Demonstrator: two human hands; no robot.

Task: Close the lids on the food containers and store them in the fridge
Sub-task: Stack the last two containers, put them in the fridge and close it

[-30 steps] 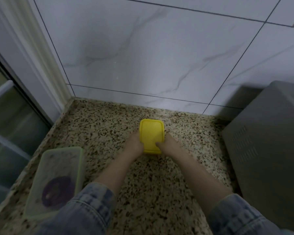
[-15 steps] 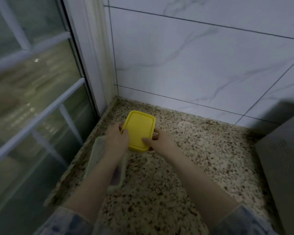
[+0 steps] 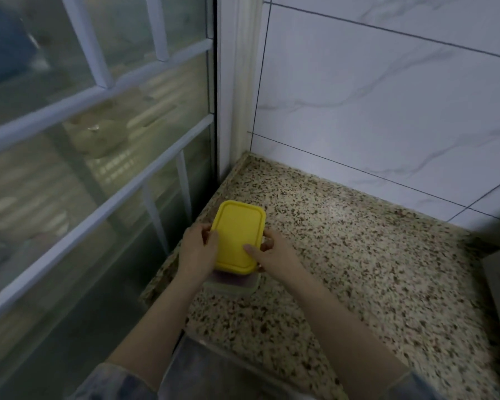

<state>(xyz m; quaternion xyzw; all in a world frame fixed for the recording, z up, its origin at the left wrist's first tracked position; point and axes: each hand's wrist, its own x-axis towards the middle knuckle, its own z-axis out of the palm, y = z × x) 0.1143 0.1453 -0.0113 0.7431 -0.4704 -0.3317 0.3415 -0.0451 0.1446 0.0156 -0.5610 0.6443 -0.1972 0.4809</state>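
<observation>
Head camera: both hands grip a yellow-lidded container (image 3: 237,236) at the worktop's (image 3: 358,255) left edge, above a clear lidded container (image 3: 231,284) with purple contents. Left hand (image 3: 197,249) curls round its left side; right hand (image 3: 272,255) holds the right, thumb on the lid.

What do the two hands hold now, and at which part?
Both hold the yellow-lidded rectangular plastic container by its long sides: left hand on the left edge, right hand on the right.
</observation>
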